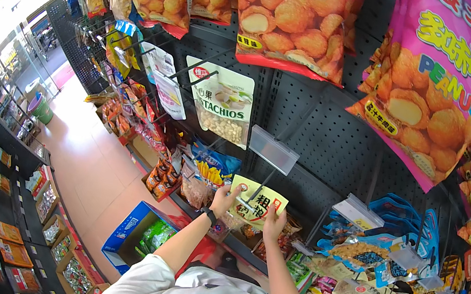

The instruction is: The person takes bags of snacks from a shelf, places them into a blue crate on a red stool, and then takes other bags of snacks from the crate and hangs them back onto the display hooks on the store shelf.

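A pale yellow snack bag [248,215] with dark printed characters is held between my two hands at chest height, in front of a black pegboard shelf. My left hand [224,200], below a black wristband, grips its left edge. The right edge is pinched by my right hand [274,222], thumb on the front. A metal display hook [263,182] runs across the bag's upper part; whether it passes through the bag's hang hole I cannot tell. Above the bag, a clear plastic tag holder [274,149] sits at the hook's end. My fingers behind the bag are hidden.
Large peanut bags [294,21] hang overhead, and a pistachio pouch [220,101] hangs to the upper left. Blue nut pouches [384,253] crowd the right. By my left side a blue carton [123,240] holds green packets. The tiled aisle [91,162] runs up the left.
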Action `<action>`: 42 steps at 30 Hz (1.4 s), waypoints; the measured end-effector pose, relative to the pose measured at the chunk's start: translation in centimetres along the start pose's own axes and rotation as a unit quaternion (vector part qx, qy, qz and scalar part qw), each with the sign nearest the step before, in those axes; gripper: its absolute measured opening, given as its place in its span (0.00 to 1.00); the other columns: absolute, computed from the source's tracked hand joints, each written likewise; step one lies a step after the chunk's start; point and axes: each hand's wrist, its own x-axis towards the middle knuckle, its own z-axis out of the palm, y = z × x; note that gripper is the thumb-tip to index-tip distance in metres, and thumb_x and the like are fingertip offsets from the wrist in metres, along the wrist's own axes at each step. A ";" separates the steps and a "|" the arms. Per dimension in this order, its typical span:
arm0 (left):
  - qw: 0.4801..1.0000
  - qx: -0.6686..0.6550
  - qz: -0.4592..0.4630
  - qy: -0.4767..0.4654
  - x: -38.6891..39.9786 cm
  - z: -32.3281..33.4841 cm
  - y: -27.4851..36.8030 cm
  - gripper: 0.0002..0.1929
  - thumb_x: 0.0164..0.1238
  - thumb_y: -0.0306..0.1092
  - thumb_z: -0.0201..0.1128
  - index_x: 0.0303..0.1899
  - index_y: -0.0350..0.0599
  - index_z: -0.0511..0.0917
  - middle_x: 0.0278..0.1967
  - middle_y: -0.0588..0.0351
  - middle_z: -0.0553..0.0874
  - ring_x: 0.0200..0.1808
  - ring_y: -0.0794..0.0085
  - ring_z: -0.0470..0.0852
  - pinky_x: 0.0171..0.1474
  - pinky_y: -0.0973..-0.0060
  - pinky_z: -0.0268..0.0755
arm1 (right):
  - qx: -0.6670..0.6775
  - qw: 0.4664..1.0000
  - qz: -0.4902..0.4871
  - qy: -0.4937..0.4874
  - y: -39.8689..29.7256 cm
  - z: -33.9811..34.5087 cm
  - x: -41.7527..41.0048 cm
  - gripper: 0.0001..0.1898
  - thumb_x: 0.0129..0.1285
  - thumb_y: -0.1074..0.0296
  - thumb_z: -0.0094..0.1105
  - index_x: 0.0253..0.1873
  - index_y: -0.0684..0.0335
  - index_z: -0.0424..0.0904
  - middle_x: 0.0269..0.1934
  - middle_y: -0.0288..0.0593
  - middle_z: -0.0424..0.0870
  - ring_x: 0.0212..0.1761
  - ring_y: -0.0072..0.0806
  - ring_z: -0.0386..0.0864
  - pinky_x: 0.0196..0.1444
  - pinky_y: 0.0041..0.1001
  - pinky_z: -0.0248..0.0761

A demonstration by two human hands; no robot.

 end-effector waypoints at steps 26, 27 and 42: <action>0.861 0.396 -0.151 0.281 -26.0 -13.9 -4.1 0.13 0.48 0.33 0.59 0.39 0.46 0.74 0.29 0.56 0.81 0.32 0.64 0.77 0.36 0.69 0.69 | -0.166 0.866 0.101 -0.461 5.1 3.8 -12.7 0.07 0.56 0.72 0.53 0.40 0.63 0.72 0.29 0.36 0.77 0.27 0.17 0.73 0.28 0.17 0.67; 0.850 0.427 -0.176 0.254 -27.2 -15.0 -4.1 0.14 0.47 0.34 0.59 0.39 0.49 0.74 0.30 0.59 0.81 0.35 0.64 0.76 0.39 0.68 0.66 | -0.225 0.845 0.049 -0.482 2.8 6.1 -13.0 0.07 0.54 0.73 0.54 0.39 0.65 0.73 0.30 0.37 0.78 0.27 0.18 0.73 0.32 0.18 0.67; 0.752 0.584 -0.304 -0.019 -28.9 -19.8 -11.2 0.07 0.53 0.33 0.51 0.27 0.56 0.79 0.27 0.61 0.82 0.35 0.71 0.78 0.39 0.69 0.61 | -0.544 0.330 -0.111 -0.763 9.2 20.4 -19.4 0.14 0.45 0.65 0.60 0.41 0.53 0.78 0.38 0.41 0.79 0.43 0.35 0.76 0.45 0.31 0.68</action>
